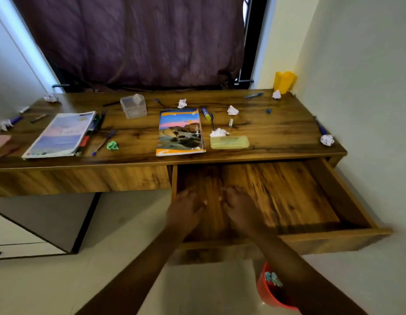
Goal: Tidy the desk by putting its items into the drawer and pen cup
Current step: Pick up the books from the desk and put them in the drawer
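Both hands are smeared by motion blur over the open drawer (288,196), which is pulled out below the tabletop (277,123) at about 4 o'clock in the view. The left hand (186,210) is seen with its fingers (188,194) loosely spread and the right hand (240,208) with its fingers (230,193) bent downward. Nothing is seen held in either, though fine detail is lost to the blur. Only bare wood is shown inside the drawer.

The yellow pen cup (284,81) is found at the far 1 o'clock corner of the tabletop, against the wall. A red bin (269,292) on the floor at 5 o'clock is partly hidden behind the right forearm. A pink item (0,143) at 9 o'clock is cut off by the frame edge. Pens are partly tucked under a stack of notebooks (61,135) at 10 o'clock.

Print is visible on the stack's top cover and on the landscape-cover book (180,131) at the middle, but none of it can be read. A yellow pencil case (229,142) lies just at 3 o'clock of that book, and a clear plastic box (133,106) is set at its 11 o'clock. Crumpled paper balls and pens are scattered across the surface.
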{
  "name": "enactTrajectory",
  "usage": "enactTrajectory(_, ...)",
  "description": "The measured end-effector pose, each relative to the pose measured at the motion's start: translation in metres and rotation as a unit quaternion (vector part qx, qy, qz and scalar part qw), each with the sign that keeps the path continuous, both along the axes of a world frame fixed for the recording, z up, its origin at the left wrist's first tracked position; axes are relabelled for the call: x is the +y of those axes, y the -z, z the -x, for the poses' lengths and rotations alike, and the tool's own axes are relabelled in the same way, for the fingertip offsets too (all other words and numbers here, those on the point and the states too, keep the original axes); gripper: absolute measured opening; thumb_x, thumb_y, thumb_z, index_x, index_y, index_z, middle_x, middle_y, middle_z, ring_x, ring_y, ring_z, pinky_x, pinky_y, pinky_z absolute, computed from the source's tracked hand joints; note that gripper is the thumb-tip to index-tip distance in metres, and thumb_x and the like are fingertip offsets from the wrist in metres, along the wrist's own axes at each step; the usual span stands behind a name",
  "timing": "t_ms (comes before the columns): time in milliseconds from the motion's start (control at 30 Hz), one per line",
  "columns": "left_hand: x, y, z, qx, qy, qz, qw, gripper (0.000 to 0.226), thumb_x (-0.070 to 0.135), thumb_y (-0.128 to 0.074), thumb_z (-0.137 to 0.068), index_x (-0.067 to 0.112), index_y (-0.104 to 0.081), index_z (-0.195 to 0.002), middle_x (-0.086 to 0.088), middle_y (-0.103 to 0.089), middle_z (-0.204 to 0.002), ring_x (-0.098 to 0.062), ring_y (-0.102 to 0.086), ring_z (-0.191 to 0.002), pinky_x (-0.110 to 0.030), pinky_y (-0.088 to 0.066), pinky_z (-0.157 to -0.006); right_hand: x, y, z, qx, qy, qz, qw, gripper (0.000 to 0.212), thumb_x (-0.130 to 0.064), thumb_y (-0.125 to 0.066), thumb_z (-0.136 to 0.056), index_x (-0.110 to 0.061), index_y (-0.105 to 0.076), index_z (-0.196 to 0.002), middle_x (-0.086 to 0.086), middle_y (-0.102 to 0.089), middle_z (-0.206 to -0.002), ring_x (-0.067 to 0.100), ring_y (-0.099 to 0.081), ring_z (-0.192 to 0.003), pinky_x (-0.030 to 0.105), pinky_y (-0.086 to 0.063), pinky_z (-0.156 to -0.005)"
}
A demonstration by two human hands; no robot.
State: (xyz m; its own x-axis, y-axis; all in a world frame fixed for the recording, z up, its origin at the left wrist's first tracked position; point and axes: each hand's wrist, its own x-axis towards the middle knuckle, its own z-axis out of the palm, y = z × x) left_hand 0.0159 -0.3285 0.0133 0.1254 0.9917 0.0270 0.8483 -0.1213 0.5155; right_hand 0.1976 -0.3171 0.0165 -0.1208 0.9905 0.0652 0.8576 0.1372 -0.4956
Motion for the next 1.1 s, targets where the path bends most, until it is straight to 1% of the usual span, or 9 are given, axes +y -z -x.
enactTrajectory(167,0.096,-0.027,0.035,-0.077,-0.103,-0.018,0.992,0.038,0.033,-0.054,-0.092,0.017,-0.057,-0.126,-0.008,-0.055,-0.133,-0.029,-0.052,-0.12,-0.039,-0.045,-0.098,0.098,-0.048,0.043,0.067,-0.036,0.023,0.997,0.037,-0.03,-0.053,-0.094,-0.018,-0.051,-0.129,0.003,-0.055,-0.128,0.018,-0.054,-0.114,0.027,-0.046,-0.087)
enactTrajectory(233,0.13,-0.028,0.049,-0.096,-0.139,0.003,0.986,0.04,0.033,-0.057,-0.09,0.014,-0.058,-0.126,-0.014,-0.058,-0.129,-0.033,-0.056,-0.114,-0.041,-0.048,-0.094,0.135,-0.053,0.058,0.066,-0.035,0.055,0.996,0.042,-0.031,-0.055,-0.093,-0.015,-0.049,-0.131,0.006,-0.055,-0.13,0.022,-0.054,-0.117,0.031,-0.047,-0.09)
enactTrajectory(333,0.175,-0.023,0.069,-0.092,-0.189,0.059,0.976,0.046,0.034,-0.057,-0.089,0.012,-0.053,-0.129,-0.018,-0.051,-0.13,-0.038,-0.049,-0.119,-0.043,-0.043,-0.099,0.182,-0.049,0.075,0.055,-0.017,0.105,0.993,0.049,-0.031,-0.058,-0.091,-0.012,-0.045,-0.135,0.011,-0.051,-0.134,0.028,-0.05,-0.122,0.036,-0.046,-0.096)
enactTrajectory(500,0.233,-0.014,0.082,-0.087,-0.225,0.123,0.963,0.05,0.033,-0.053,-0.088,0.01,-0.043,-0.131,-0.02,-0.051,-0.13,-0.039,-0.047,-0.119,-0.042,-0.041,-0.099,0.23,-0.034,0.095,0.025,0.04,0.144,0.988,0.064,-0.025,-0.059,-0.089,-0.009,-0.03,-0.143,0.017,-0.039,-0.143,0.034,-0.041,-0.129,0.039,-0.042,-0.102)
enactTrajectory(700,0.266,-0.009,0.074,-0.087,-0.225,0.129,0.962,0.061,0.028,-0.052,-0.09,0.012,-0.027,-0.144,-0.019,-0.042,-0.14,-0.037,-0.038,-0.128,-0.042,-0.031,-0.105,0.252,-0.025,0.118,0.017,0.098,0.148,0.984,0.062,-0.021,-0.057,-0.091,-0.006,-0.027,-0.143,0.018,-0.036,-0.144,0.034,-0.033,-0.133,0.039,-0.036,-0.106)
enactTrajectory(800,0.269,-0.006,0.075,-0.105,-0.26,0.102,0.954,0.053,0.027,-0.051,-0.092,0.007,-0.036,-0.138,-0.02,-0.044,-0.139,-0.037,-0.041,-0.127,-0.043,-0.031,-0.105,0.253,-0.02,0.126,0.024,0.128,0.144,0.981,0.06,-0.021,-0.059,-0.09,-0.008,-0.031,-0.141,0.017,-0.038,-0.144,0.034,-0.033,-0.132,0.039,-0.036,-0.106)
enactTrajectory(900,0.266,-0.008,0.082,-0.16,-0.295,0.08,0.939,0.038,0.021,-0.047,-0.096,0.0,-0.047,-0.128,-0.022,-0.049,-0.134,-0.036,-0.045,-0.124,-0.042,-0.034,-0.103,0.248,-0.018,0.129,0.018,0.146,0.136,0.98,0.058,-0.023,-0.06,-0.09,-0.01,-0.034,-0.14,0.016,-0.041,-0.142,0.033,-0.033,-0.132,0.038,-0.035,-0.105)
enactTrajectory(1000,0.26,-0.014,0.095,-0.191,-0.314,0.088,0.926,0.03,0.011,-0.042,-0.097,-0.007,-0.055,-0.118,-0.026,-0.055,-0.125,-0.039,-0.05,-0.116,-0.039,-0.038,-0.096,0.242,-0.016,0.129,0.014,0.167,0.128,0.978,0.056,-0.027,-0.059,-0.091,-0.012,-0.035,-0.139,0.016,-0.038,-0.142,0.033,-0.032,-0.131,0.04,-0.037,-0.103)
enactTrajectory(1100,0.258,-0.014,0.105,-0.192,-0.3,0.102,0.929,0.03,0.009,-0.042,-0.098,-0.013,-0.055,-0.113,-0.031,-0.055,-0.12,-0.043,-0.05,-0.112,-0.039,-0.036,-0.088,0.231,-0.016,0.13,0.021,0.178,0.132,0.975,0.058,-0.03,-0.061,-0.089,-0.015,-0.035,-0.139,0.016,-0.037,-0.142,0.033,-0.032,-0.131,0.04,-0.036,-0.103)
